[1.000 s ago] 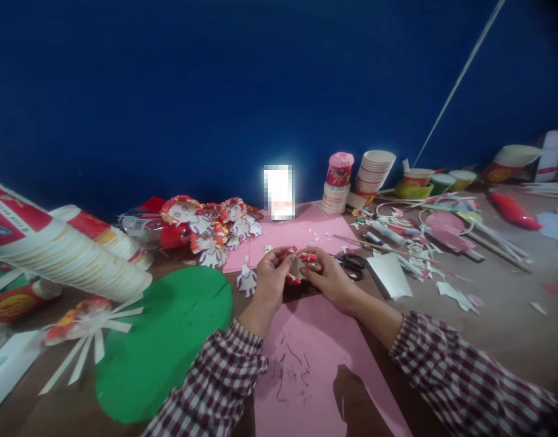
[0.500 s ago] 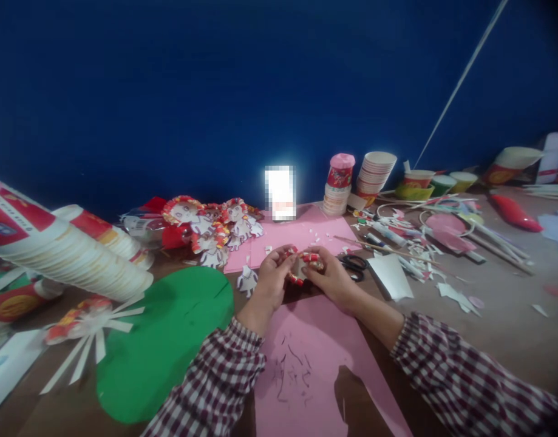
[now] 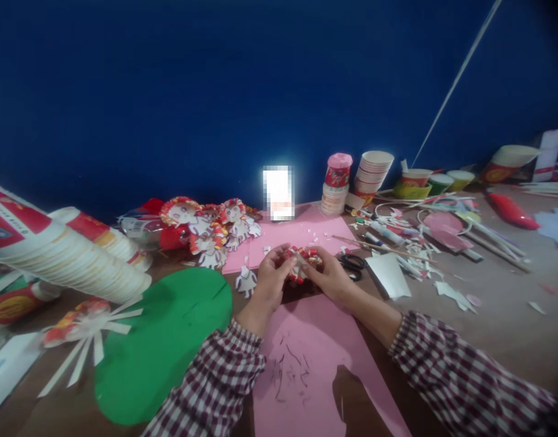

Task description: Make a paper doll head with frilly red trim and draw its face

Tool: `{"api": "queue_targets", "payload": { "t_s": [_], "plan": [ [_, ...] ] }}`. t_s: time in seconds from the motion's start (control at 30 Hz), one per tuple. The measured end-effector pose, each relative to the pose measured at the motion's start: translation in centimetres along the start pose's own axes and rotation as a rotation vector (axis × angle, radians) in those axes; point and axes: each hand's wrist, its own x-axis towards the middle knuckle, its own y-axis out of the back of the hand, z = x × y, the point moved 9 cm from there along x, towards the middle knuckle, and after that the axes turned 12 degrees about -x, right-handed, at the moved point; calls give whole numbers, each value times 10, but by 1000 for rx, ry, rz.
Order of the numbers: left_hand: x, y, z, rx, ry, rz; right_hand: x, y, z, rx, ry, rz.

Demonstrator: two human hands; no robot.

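Observation:
Both hands meet over the table around a small paper-cup craft with a pale middle and a ring of red and yellow curled strips. My left hand grips its left side, thumb on the pale middle. On the right side, my right hand pinches it the same way, fingers behind the rim. The fingers hide part of the ring. Below the hands lies a pink sheet with dark pen marks. A cut-out paper figure lies left of my left hand. Black scissors lie just beyond my right wrist.
Finished paper dolls with curled red rims cluster at back left. Stacked paper cups lean at the left beside a green sheet. More cup stacks stand at the back. Paper scraps and sticks litter the right.
The craft has turned between my fingers, so its pale middle and curled ring now face me more fully. Both hands keep hold of it; the view shifts slightly.

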Motion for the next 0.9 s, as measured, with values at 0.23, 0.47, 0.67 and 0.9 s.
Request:
{"api": "queue_targets", "payload": {
  "t_s": [0.23, 0.47, 0.67, 0.9],
  "plan": [
    [3, 6, -3, 24, 15, 55, 2, 5, 2, -59, 21, 63],
    [-1, 2, 15, 308, -180, 47, 4, 6, 5, -25, -23, 69],
    [-6, -6, 30, 606, -371, 26, 6, 3, 1, -39, 45, 32],
    [-8, -5, 32, 649, -387, 27, 5, 2, -2, -144, 110, 14]
  ]
}}
